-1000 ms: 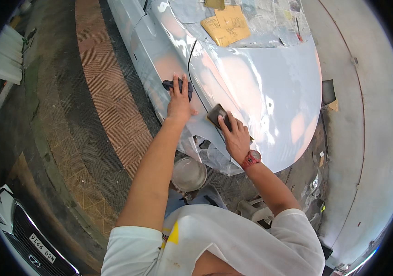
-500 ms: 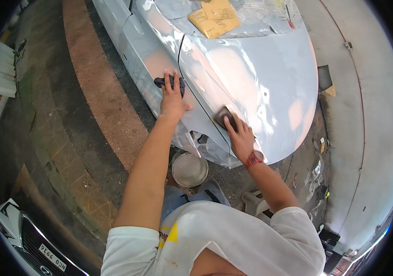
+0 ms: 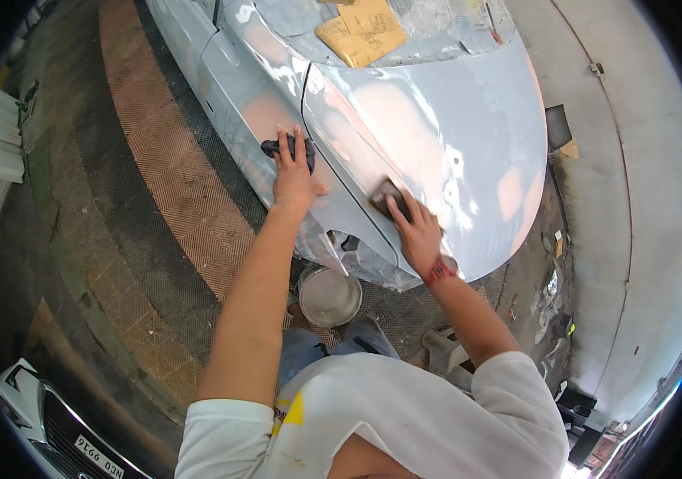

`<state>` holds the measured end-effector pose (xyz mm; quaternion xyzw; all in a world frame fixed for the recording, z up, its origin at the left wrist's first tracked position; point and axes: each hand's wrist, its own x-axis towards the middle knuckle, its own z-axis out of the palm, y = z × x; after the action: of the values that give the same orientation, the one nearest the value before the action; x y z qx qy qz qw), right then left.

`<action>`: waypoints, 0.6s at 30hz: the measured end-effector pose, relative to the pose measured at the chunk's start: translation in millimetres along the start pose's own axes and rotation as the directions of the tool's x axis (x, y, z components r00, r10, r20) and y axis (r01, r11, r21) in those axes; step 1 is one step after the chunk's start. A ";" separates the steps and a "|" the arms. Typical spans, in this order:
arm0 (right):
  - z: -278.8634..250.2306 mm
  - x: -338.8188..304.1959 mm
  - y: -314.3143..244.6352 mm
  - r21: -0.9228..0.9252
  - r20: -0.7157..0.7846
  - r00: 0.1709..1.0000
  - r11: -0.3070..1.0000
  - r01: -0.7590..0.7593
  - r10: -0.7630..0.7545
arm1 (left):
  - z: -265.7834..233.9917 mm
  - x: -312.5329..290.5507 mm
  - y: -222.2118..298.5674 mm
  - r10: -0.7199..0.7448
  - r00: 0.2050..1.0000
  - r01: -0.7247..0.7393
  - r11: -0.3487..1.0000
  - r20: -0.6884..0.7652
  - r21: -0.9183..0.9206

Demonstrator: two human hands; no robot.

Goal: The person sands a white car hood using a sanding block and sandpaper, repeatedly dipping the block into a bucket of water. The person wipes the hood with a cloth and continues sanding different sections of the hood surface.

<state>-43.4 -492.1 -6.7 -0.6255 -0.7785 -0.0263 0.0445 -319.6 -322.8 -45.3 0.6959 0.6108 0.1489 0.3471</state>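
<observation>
In the head view, a car body in pale grey primer with pinkish patches lies before me. My left hand rests on its side panel, fingers stretched over a bunched dark cloth that it presses against the surface. My right hand grips a dark rectangular sanding block, which lies against the panel just right of the long seam. Palm and fingertips partly cover the block. A red band and a watch circle my right wrist.
Below the panel's torn, plastic-covered edge stands a round bucket by my feet. A light plastic stool is right of it. Brown masking paper covers part of the windscreen. Another car stands lower left; a pale wall runs along the right.
The sanding block, blurred before, has shifted slightly forward along the panel with my right hand. My left hand stays on the cloth. The whole view has shifted a little.
</observation>
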 end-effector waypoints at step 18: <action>-4.0 73.9 -37.3 -0.102 0.008 0.995 0.990 0.100 -0.099 | 1.6 -4.1 12.1 -0.043 0.998 0.044 0.999 0.050 -0.013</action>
<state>-95.4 -428.7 5.3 -0.5874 -0.8065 -0.0674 0.0099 -310.4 -327.4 -37.5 0.6836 0.6157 0.1283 0.3704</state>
